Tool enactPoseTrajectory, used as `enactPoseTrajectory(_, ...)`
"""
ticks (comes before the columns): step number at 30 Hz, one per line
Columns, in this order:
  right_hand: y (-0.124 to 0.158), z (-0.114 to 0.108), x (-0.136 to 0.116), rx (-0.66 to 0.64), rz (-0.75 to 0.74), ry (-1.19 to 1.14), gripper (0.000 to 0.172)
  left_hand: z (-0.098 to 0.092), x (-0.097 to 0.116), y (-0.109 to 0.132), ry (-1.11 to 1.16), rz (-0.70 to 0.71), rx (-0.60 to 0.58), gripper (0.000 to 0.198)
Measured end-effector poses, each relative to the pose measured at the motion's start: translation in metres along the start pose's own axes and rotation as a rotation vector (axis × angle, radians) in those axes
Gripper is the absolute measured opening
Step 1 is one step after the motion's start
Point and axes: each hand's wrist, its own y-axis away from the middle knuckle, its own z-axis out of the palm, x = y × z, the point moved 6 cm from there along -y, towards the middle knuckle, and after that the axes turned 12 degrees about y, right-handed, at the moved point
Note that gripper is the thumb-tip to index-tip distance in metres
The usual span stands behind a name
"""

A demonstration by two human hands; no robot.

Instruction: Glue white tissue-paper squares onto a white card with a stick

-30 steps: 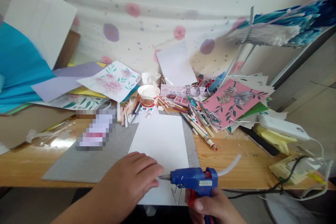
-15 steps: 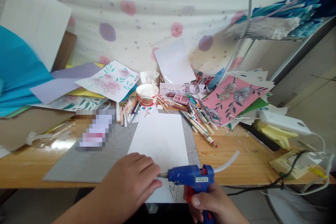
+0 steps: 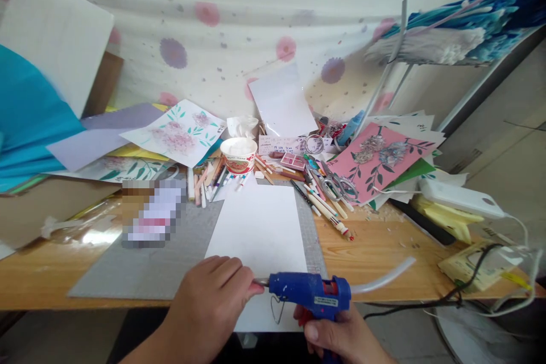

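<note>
My right hand grips the handle of a blue hot glue gun, with a clear glue stick poking out of its back. Its nozzle points left at my left hand. That hand's fingers are curled at the nozzle tip, over the near edge of a white sheet of paper. What the fingers pinch, if anything, is hidden. The sheet lies on a grey cutting mat on the wooden desk.
A paper cup, pens, pencils and scissors crowd the back of the desk. Flower-painted cards and a pink card lie left and right. A white phone-like device and black cord sit at the right.
The glue gun has shifted slightly left and lower, its nozzle now against my left fingers. My left hand has curled tighter at the paper's near edge.
</note>
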Motion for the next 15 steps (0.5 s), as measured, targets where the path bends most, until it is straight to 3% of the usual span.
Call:
enactPoseTrajectory(4, 0.006, -0.008, -0.001, 0.166, -0.159, 0.139, 0.043, -0.001, 0.000, 0.003, -0.046, -0.024, 0.060, 0.038)
enactPoseTrajectory(8, 0.009, -0.007, -0.010, 0.149, -0.258, 0.324, 0.028, -0.004, 0.002, 0.003, -0.021, -0.052, 0.140, 0.034)
enactPoseTrajectory(12, 0.009, -0.005, -0.013, 0.162, -0.252, 0.400, 0.026, -0.009, 0.004, 0.002, 0.009, -0.079, 0.227, 0.029)
enactPoseTrajectory(15, 0.011, -0.004, -0.008, 0.229, -0.198, 0.315, 0.033, -0.010, 0.005, 0.003, 0.026, -0.096, 0.279, 0.027)
